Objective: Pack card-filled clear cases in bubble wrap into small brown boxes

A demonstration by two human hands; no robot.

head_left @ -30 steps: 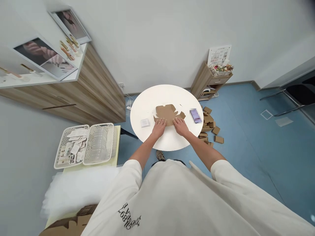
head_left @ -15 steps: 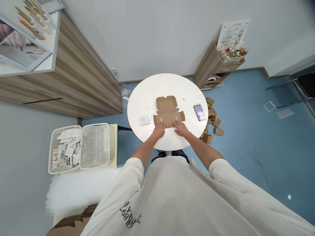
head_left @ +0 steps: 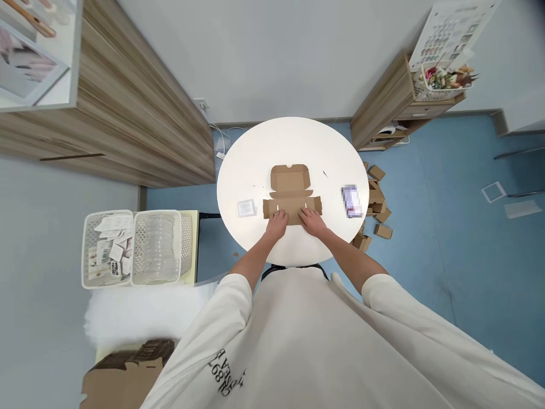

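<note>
An unfolded brown cardboard box [head_left: 291, 180] lies on the round white table [head_left: 293, 142], its lid panel toward the wall and its side flaps spread out. My left hand [head_left: 277, 222] is at the left part of its near edge, fingers bent over the cardboard. At the right part of the same edge, my right hand [head_left: 313, 220] has its fingers over the panel. Both hands hold the box by that edge; the thumbs are hard to make out. Left of the box is a small clear case [head_left: 247, 208]. A blurred purple-and-white item [head_left: 352, 201] lies to the right.
Several small cardboard boxes [head_left: 377, 196] are piled on the floor right of the table. On the left stand white baskets [head_left: 181, 250] with packets and clear plastic pieces. Flat cardboard [head_left: 123, 383] lies below them. A wooden cabinet [head_left: 149, 113] and a shelf unit [head_left: 383, 113] flank the table.
The camera view has shifted and tilted slightly, moving the surroundings in the frame. Both hands stay at the near edge of the cardboard box, which looks almost unchanged.
</note>
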